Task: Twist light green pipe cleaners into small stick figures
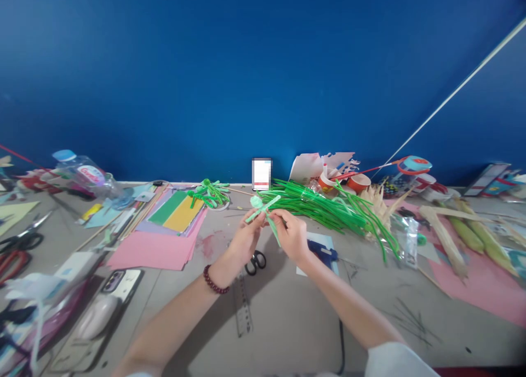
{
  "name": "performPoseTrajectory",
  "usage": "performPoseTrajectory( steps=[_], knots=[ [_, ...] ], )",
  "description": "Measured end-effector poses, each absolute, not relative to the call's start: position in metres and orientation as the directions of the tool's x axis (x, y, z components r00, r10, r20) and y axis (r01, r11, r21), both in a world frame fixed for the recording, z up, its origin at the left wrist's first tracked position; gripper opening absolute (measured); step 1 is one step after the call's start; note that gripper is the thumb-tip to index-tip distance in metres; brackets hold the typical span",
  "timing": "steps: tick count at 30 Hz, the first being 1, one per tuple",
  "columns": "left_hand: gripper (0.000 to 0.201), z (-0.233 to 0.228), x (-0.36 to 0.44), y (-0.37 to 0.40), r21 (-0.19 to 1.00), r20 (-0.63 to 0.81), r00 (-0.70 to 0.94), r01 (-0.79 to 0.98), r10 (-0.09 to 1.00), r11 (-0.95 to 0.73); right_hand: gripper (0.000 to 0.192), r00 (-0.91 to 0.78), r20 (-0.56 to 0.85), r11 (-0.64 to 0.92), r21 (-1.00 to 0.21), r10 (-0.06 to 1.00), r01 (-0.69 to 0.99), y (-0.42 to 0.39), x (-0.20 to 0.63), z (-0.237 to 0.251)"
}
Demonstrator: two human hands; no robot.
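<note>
Both hands are raised over the middle of the grey table (287,311). My left hand (245,239) and my right hand (290,233) pinch a small light-green pipe-cleaner figure (263,208) between them, its arms sticking out to both sides and one end hanging down. A dark red bead bracelet sits on my left wrist. Just behind the hands lies a big bundle of green pipe cleaners (329,210) in clear wrap. A finished green pipe-cleaner shape (209,192) rests further left.
Black-handled scissors (255,262) and a metal ruler (243,306) lie under my hands, a blue glue gun (322,252) to the right. Coloured paper sheets (164,229) lie left, with a phone (119,283), a mouse and more scissors. Corn husks, cups and pink paper crowd the right.
</note>
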State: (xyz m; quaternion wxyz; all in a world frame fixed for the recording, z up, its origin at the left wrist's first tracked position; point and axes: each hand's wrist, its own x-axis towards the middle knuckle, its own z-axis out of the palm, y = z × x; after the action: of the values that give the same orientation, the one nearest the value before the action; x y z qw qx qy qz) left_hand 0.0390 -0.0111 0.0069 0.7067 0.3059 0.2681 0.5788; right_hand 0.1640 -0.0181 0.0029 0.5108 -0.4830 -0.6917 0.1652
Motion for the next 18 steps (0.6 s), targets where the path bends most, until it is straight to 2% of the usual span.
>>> performPoseTrajectory(
  steps=[4, 6, 9, 11, 13, 14, 16, 18],
  knots=[
    [0.017, 0.007, 0.038, -0.011, 0.736, -0.024, 0.227, -0.656, 0.974, 0.171, 0.031, -0.031, 0.265, 0.265, -0.938, 0.964, 0.224, -0.015, 0.160, 0.006],
    [0.018, 0.009, 0.037, -0.011, 0.729, -0.018, 0.264, -0.656, 0.964, 0.193, 0.037, -0.099, 0.117, 0.121, -0.992, 0.988, 0.031, -0.014, 0.158, 0.007],
    [0.023, 0.010, 0.035, -0.011, 0.713, -0.032, 0.322, -0.656, 0.946, 0.247, 0.040, -0.241, -0.048, -0.111, -0.961, 0.969, -0.255, -0.015, 0.154, 0.007],
    [0.026, 0.009, 0.034, -0.010, 0.698, -0.052, 0.363, -0.653, 0.930, 0.294, 0.041, -0.327, -0.098, -0.218, -0.910, 0.940, -0.354, -0.015, 0.152, 0.006],
    [0.026, 0.007, 0.034, -0.008, 0.690, -0.065, 0.379, -0.651, 0.923, 0.316, 0.042, -0.324, -0.099, -0.215, -0.914, 0.941, -0.344, -0.015, 0.152, 0.005],
    [0.025, 0.006, 0.035, -0.006, 0.691, -0.066, 0.373, -0.652, 0.926, 0.312, 0.041, -0.278, -0.072, -0.157, -0.941, 0.958, -0.299, -0.014, 0.153, 0.005],
    [0.023, 0.004, 0.035, -0.004, 0.694, -0.075, 0.368, -0.648, 0.927, 0.313, 0.036, -0.130, 0.064, 0.049, -0.992, 0.989, -0.115, -0.011, 0.159, 0.004],
    [0.022, 0.003, 0.034, -0.003, 0.692, -0.113, 0.392, -0.629, 0.913, 0.355, 0.030, -0.003, 0.279, 0.275, -0.947, 0.960, 0.168, -0.008, 0.166, 0.005]
  ],
)
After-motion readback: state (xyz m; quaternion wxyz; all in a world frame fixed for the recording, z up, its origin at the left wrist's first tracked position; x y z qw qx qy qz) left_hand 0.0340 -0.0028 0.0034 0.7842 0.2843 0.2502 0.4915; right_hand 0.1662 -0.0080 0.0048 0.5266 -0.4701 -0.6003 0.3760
